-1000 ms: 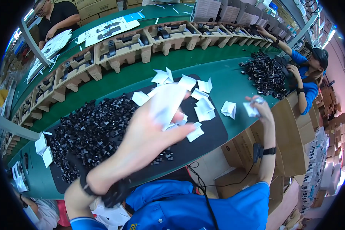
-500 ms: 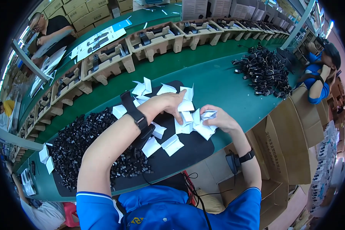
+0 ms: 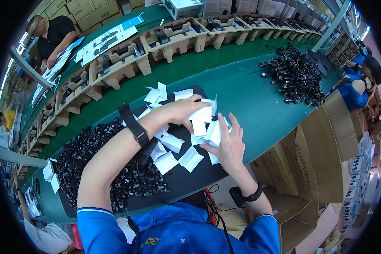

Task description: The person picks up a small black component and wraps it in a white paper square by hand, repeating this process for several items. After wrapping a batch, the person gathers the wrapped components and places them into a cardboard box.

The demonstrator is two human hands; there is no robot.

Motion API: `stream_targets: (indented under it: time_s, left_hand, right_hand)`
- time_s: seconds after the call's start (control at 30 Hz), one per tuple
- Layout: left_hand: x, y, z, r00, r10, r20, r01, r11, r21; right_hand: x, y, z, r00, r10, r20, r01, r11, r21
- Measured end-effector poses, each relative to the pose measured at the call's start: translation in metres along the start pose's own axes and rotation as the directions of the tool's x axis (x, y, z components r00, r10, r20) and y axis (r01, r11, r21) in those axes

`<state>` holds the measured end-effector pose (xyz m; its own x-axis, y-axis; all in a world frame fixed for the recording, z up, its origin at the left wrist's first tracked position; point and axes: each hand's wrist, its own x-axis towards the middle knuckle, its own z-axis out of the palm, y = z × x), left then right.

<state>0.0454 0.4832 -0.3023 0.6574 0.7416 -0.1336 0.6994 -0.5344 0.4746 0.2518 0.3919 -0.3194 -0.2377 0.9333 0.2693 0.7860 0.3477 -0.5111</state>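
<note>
Folded white paper sheets (image 3: pixel 190 159) lie scattered over a black mat (image 3: pixel 218 172). My left hand (image 3: pixel 183 111) reaches across the mat, its thumb and fingers closed round several folded white papers (image 3: pixel 202 115). Just to the right is my right hand (image 3: pixel 230 146), fingers spread upward and thumb out to the side. It touches a small cluster of folded papers (image 3: pixel 216 134) lying against its palm side. Left of the papers, a broad heap of small black parts (image 3: pixel 91 158) covers the mat, partly hidden by my left forearm.
Beyond the green table (image 3: pixel 249 91), moulded cardboard trays (image 3: pixel 175 42) with black devices stand in a curved row. A pile of bundled black cables (image 3: pixel 294 78) lies at the right. Open cardboard boxes (image 3: pixel 311 156) stand beside the table's right edge. Co-workers sit at far left and right.
My left hand has gathered papers and lifted them slightly. My right hand has shifted a little left, its fingers unfolding from the papers they held. The co-worker at far left has lowered a sheet.
</note>
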Motion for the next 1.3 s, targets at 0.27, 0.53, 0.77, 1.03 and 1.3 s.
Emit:
stream_targets:
  time_s: [0.27,0.53,0.77,1.03,1.3]
  left_hand:
    - [-0.005,-0.028,0.033,0.952,0.187,-0.24,-0.221,0.967,-0.123]
    - [-0.015,0.049,-0.024,0.97,-0.192,0.15,0.228,0.497,-0.838]
    - [-0.033,0.141,-0.077,0.991,-0.014,0.136,0.11,0.673,-0.731]
    - [0.022,0.301,0.03,0.905,0.23,0.358,0.09,0.719,-0.689]
    - [0.114,0.488,0.235,0.576,0.525,0.627,0.091,0.721,-0.687]
  right_hand:
    - [0.015,0.001,0.019,0.998,-0.041,-0.049,0.048,0.986,0.159]
    - [0.03,0.015,0.017,0.952,-0.075,-0.298,0.224,0.834,0.504]
    - [-0.017,-0.032,-0.064,0.914,0.264,-0.307,0.069,0.646,0.76]
    - [-0.192,0.052,-0.126,0.733,0.508,-0.453,-0.044,0.699,0.714]
    - [-0.418,0.157,-0.202,0.427,0.74,-0.519,-0.149,0.624,0.767]
